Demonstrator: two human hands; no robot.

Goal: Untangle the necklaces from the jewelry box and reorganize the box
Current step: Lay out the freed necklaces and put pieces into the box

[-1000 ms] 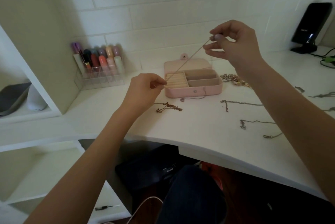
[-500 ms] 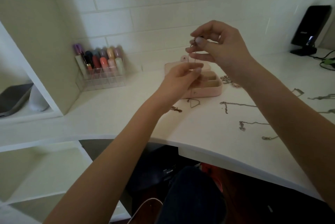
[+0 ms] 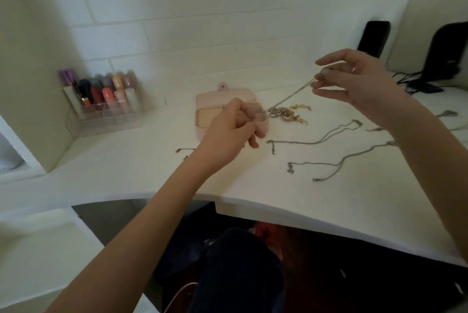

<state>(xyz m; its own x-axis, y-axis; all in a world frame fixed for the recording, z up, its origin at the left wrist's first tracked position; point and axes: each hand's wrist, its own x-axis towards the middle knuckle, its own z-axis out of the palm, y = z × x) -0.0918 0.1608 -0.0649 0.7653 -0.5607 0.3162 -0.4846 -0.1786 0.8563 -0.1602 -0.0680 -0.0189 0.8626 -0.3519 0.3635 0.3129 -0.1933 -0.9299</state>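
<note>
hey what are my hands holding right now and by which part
Right hand pinches a thin chain by its upper end. Left hand is curled over the pink box; whether it holds the chain's other end cannot be told.

A home vanity desk (image 3: pixel 126 165): lipstick organizer (image 3: pixel 101 102), white brick wall (image 3: pixel 202 21).

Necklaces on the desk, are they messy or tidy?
Messy. Several thin chains lie strewn over the white desk right of the pink jewelry box, and a beaded clump sits beside it. The right hand pinches another chain.
</note>
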